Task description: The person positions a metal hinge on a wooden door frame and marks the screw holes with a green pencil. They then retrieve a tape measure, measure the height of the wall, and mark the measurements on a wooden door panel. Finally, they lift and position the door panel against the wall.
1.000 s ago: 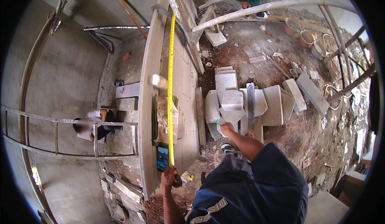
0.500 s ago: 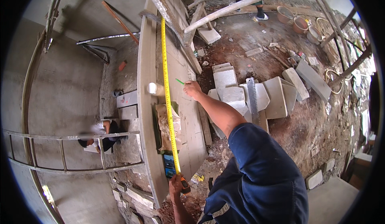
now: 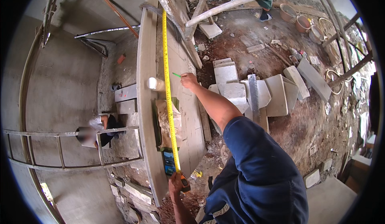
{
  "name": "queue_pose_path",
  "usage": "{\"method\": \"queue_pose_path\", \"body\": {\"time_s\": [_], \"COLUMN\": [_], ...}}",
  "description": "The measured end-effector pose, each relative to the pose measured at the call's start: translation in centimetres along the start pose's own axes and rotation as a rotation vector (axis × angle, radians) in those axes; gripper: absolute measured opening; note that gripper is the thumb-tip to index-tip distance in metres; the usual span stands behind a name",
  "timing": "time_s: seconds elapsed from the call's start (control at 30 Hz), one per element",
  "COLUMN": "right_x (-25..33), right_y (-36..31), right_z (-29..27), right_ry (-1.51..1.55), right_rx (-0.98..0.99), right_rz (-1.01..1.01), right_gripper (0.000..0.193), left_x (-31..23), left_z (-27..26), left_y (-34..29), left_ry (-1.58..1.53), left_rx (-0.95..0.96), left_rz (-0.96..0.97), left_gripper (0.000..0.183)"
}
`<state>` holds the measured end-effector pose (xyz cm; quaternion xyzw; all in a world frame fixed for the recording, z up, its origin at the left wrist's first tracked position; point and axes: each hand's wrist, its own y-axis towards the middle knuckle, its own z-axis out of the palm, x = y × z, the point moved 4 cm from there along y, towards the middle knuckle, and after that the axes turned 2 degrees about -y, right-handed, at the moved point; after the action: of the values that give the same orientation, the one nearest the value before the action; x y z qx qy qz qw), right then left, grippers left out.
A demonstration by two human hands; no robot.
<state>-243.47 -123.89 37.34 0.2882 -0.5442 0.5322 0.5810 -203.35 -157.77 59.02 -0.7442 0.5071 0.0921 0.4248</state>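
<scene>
My left hand is closed around an orange and black tape measure at the near end of a long concrete ledge. Its yellow blade stretches out along the ledge to the far end. In my right hand is a thin green pencil or marker, pinched with its tip pointing left, just right of the blade. A white cup stands left of the blade. Partly beneath the blade lie a crumpled brown paper bag and a dark blue printed packet or screen.
Pale blocks and a hand saw lie to the right. A wooden frame and a pole cross the far end. Left, a person crouches below, beyond a ladder. Another person's legs stand near buckets.
My right hand has moved slightly away from me and left, bringing the green tip nearer the blade. My left hand keeps its grip. The far person's legs have shifted.
</scene>
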Motion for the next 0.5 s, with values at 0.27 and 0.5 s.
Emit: {"method": "queue_pose_path", "body": {"time_s": [0.27, 0.5], "right_x": [2.1, 2.1], "right_y": [-1.4, 0.6], "right_z": [2.2, 1.3], "right_ry": [-0.693, -0.812], "right_rx": [-0.164, -0.042], "right_rz": [-0.174, -0.222], "right_gripper": [0.013, 0.015], "left_x": [0.8, -1.1], "left_z": [0.0, -0.3], "left_y": [-0.4, -0.2], "left_ry": [0.003, -0.009], "left_rx": [0.003, 0.031], "left_rz": [0.023, -0.015], "left_gripper": [0.029, 0.032]}}
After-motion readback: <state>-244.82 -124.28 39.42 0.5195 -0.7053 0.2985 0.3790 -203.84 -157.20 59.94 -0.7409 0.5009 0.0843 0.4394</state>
